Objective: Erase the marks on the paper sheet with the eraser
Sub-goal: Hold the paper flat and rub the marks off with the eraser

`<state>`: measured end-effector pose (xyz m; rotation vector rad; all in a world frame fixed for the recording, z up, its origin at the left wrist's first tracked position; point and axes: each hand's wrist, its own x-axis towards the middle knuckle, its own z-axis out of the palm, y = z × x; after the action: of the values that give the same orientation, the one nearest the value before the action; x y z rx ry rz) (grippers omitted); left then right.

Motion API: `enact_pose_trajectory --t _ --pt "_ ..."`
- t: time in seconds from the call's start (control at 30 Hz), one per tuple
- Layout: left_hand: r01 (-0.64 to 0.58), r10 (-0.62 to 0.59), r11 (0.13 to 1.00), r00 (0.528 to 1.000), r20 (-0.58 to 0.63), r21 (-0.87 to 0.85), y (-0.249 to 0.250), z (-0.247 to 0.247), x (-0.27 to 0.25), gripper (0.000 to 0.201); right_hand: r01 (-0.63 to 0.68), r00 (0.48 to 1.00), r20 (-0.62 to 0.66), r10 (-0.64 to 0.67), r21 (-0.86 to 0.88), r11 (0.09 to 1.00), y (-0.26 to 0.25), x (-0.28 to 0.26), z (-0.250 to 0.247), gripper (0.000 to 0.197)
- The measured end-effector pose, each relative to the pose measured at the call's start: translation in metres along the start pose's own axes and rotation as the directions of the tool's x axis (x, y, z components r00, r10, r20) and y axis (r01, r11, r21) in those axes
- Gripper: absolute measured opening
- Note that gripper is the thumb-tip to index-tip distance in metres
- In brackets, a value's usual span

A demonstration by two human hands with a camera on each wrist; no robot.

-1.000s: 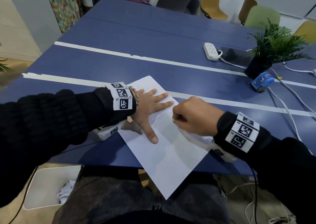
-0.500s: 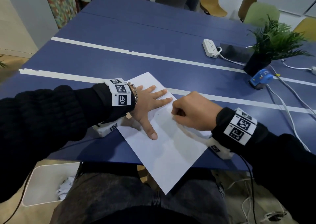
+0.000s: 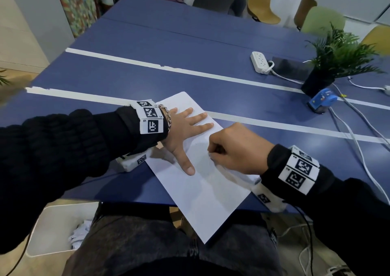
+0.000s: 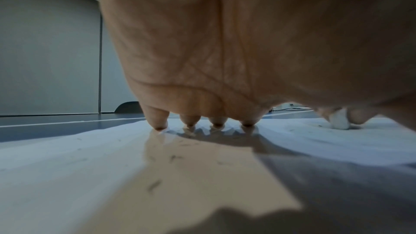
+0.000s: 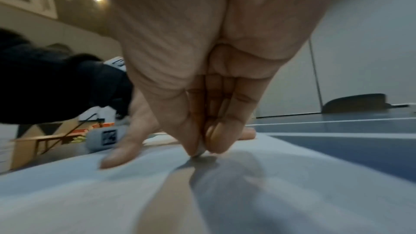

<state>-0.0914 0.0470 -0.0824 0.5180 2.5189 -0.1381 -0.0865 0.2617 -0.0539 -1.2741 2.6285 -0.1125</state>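
A white paper sheet (image 3: 202,195) lies slantwise on the blue table (image 3: 147,50), its near corner hanging past the table edge. My left hand (image 3: 185,132) presses flat on the sheet's far half, fingers spread and straight. My right hand (image 3: 234,149) is curled into a fist and pinches a small white eraser (image 4: 339,120) down against the paper just right of the left thumb. In the right wrist view the eraser (image 5: 201,150) shows only as a sliver between thumb and fingertips. Dark eraser crumbs (image 4: 173,157) lie on the sheet under the left palm.
A potted plant (image 3: 335,64), a white power strip (image 3: 260,61), a dark phone (image 3: 291,67) and a blue tape dispenser (image 3: 321,101) with cables sit at the far right. White tape lines (image 3: 190,71) cross the table. A white bin (image 3: 57,229) stands below the near edge.
The right hand with the eraser has shifted slightly on the sheet, towards the left thumb. The left hand stays pressed flat in the same spot.
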Motion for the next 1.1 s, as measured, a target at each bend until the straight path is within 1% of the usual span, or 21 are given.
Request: enact_pose_trajectory --t 0.03,0.07,0.17,0.23,0.3,0.37,0.43,0.47,0.5,0.53,0.57,0.63,0.67,0.7,0.8,0.83,0.87,0.93,0.97,1.0,1.1 --pt "0.000 0.000 1.000 1.000 -0.001 -0.003 0.000 0.000 0.000 0.149 -0.006 1.000 0.021 0.005 0.005 1.000 0.000 0.001 -0.002 0.008" --pt "0.000 0.000 1.000 1.000 -0.001 -0.008 -0.001 0.001 0.001 0.149 -0.038 0.999 0.019 0.038 -0.006 0.999 0.004 0.005 -0.005 0.007" --pt "-0.001 0.001 1.000 1.000 0.001 -0.008 -0.001 0.001 0.001 0.149 -0.165 0.985 -0.065 0.161 -0.063 0.984 0.019 0.021 -0.015 0.009" --pt "-0.003 0.003 1.000 1.000 0.005 0.000 -0.001 0.000 0.001 0.149 -0.169 0.983 -0.091 0.160 -0.107 0.980 0.012 0.026 -0.011 0.012" --pt "-0.014 0.014 1.000 1.000 -0.004 0.007 -0.001 0.000 0.001 0.148 -0.113 0.993 -0.060 0.106 -0.136 0.984 -0.007 0.026 -0.003 0.016" --pt "-0.022 0.022 1.000 1.000 -0.017 0.004 -0.001 0.001 0.002 0.148 -0.095 0.996 -0.011 0.094 -0.105 0.990 -0.013 0.023 -0.001 0.016" --pt "-0.012 0.012 1.000 1.000 -0.010 -0.001 -0.003 0.002 0.003 0.150 -0.177 0.984 -0.033 0.176 -0.058 0.982 0.000 0.029 -0.008 0.012" --pt "-0.007 0.007 1.000 1.000 -0.004 -0.003 -0.003 0.002 0.003 0.150 -0.231 0.972 -0.046 0.230 -0.022 0.973 0.008 0.031 -0.012 0.011" --pt "-0.004 0.004 1.000 1.000 -0.001 -0.005 -0.003 0.002 0.003 0.151 -0.259 0.964 -0.060 0.259 -0.003 0.966 0.012 0.032 -0.013 0.012" --pt "-0.004 0.004 1.000 1.000 0.001 -0.004 -0.003 0.002 0.003 0.151 -0.257 0.964 -0.072 0.256 -0.002 0.967 0.011 0.031 -0.013 0.013" --pt "-0.006 0.006 1.000 1.000 0.001 -0.002 -0.003 0.002 0.003 0.150 -0.223 0.973 -0.074 0.221 -0.018 0.975 0.005 0.030 -0.011 0.012" --pt "-0.013 0.013 1.000 1.000 -0.004 -0.001 -0.002 0.001 0.003 0.148 -0.118 0.993 -0.024 0.117 -0.035 0.992 -0.011 0.024 -0.005 0.012" --pt "-0.015 0.015 1.000 1.000 -0.006 -0.002 -0.002 0.001 0.003 0.147 -0.106 0.994 -0.004 0.106 -0.024 0.994 -0.012 0.022 -0.004 0.012" --pt "-0.013 0.013 1.000 1.000 -0.005 -0.003 -0.002 0.001 0.003 0.148 -0.133 0.991 -0.007 0.133 -0.015 0.991 -0.006 0.023 -0.006 0.011" --pt "-0.001 0.001 1.000 1.000 0.002 -0.011 -0.003 0.002 0.003 0.150 -0.290 0.953 -0.074 0.293 0.045 0.956 0.019 0.025 -0.015 0.010" --pt "-0.001 0.001 1.000 1.000 0.002 -0.014 -0.003 0.002 0.003 0.150 -0.296 0.950 -0.092 0.300 0.052 0.954 0.019 0.023 -0.013 0.011" --pt "-0.004 0.004 1.000 1.000 0.001 -0.019 -0.003 0.003 0.003 0.151 -0.269 0.958 -0.097 0.271 0.037 0.963 0.014 0.020 -0.011 0.012" --pt "-0.015 0.014 1.000 1.000 -0.010 -0.023 -0.004 0.003 0.003 0.151 -0.161 0.985 -0.063 0.161 0.000 0.987 -0.004 0.014 -0.003 0.012" --pt "-0.017 0.017 1.000 1.000 -0.012 -0.020 -0.003 0.003 0.003 0.151 -0.141 0.989 -0.041 0.141 0.010 0.990 -0.007 0.011 -0.001 0.011" --pt "-0.015 0.015 1.000 1.000 -0.011 -0.013 -0.003 0.002 0.002 0.150 -0.153 0.987 -0.037 0.154 0.015 0.988 -0.004 0.011 -0.001 0.011" --pt "-0.001 0.001 1.000 1.000 0.010 -0.003 -0.001 0.001 0.000 0.149 -0.255 0.964 -0.060 0.258 0.060 0.965 0.017 0.010 -0.009 0.008"
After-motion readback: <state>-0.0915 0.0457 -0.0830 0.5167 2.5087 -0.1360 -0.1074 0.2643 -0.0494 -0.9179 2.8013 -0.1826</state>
